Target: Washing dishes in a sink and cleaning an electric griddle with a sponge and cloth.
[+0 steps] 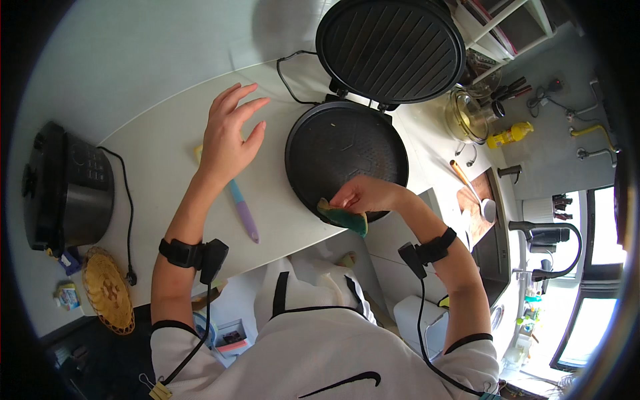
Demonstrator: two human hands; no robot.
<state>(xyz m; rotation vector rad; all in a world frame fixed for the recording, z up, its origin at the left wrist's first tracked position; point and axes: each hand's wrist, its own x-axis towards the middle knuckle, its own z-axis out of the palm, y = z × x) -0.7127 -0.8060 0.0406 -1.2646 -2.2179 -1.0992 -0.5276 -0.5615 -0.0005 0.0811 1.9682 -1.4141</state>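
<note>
An electric griddle stands on the counter with its ridged black lid (390, 50) raised and its round black lower plate (325, 145) exposed. Pinched in my right hand (367, 194) is a green and yellow scouring sponge (347, 218), pressed at the plate's near rim and partly hanging over it. A small pale crumb lies near the plate's far side. My left hand (230, 130), fingers apart and holding nothing, hovers left of the griddle. Beneath that hand and wrist, a long tool with a blue and purple handle (243, 210) rests on the counter; the hand partly hides it.
At the left are a black electric cooker (70, 187), its cord and a woven basket (107, 290). Right of the griddle stand a glass jar (466, 117) and a yellow bottle (510, 135). Farther right, a spatula (472, 190) lies by the sink (492, 260) with its black faucet (555, 225).
</note>
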